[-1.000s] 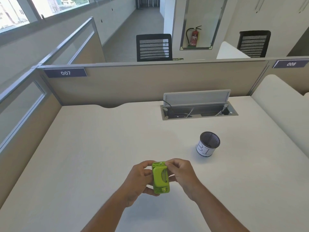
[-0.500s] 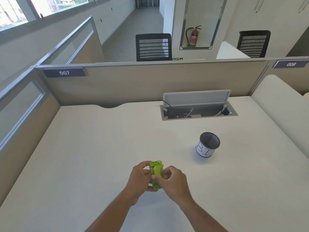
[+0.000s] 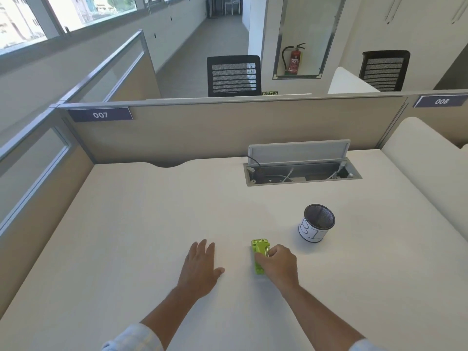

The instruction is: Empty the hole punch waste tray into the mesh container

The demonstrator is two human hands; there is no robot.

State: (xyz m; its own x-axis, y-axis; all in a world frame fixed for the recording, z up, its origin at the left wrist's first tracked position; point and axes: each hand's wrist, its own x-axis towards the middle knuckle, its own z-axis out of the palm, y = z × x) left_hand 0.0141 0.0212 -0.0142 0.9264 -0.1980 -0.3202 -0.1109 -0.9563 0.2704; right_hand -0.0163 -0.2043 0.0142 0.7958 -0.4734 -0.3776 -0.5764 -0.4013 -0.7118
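Note:
A small lime-green hole punch (image 3: 258, 252) rests on the white desk (image 3: 141, 224) near its front middle. My right hand (image 3: 279, 264) is closed around its right side and grips it. My left hand (image 3: 201, 266) lies flat on the desk to the left, palm down, fingers apart, holding nothing, about a hand's width from the punch. The black mesh container (image 3: 317, 222) with a white paper label stands upright behind and to the right of my right hand, apart from it. Its inside looks dark; I cannot tell what it holds.
An open cable box (image 3: 301, 173) with a raised grey lid is sunk into the desk at the back. Beige partitions (image 3: 228, 127) close the desk at the back and left. A cream rounded divider (image 3: 430, 168) borders the right side.
Both hands held the punch in the air before. Now my left hand has let go and lies flat on the desk, and my right hand has carried the punch right and down onto the desk.

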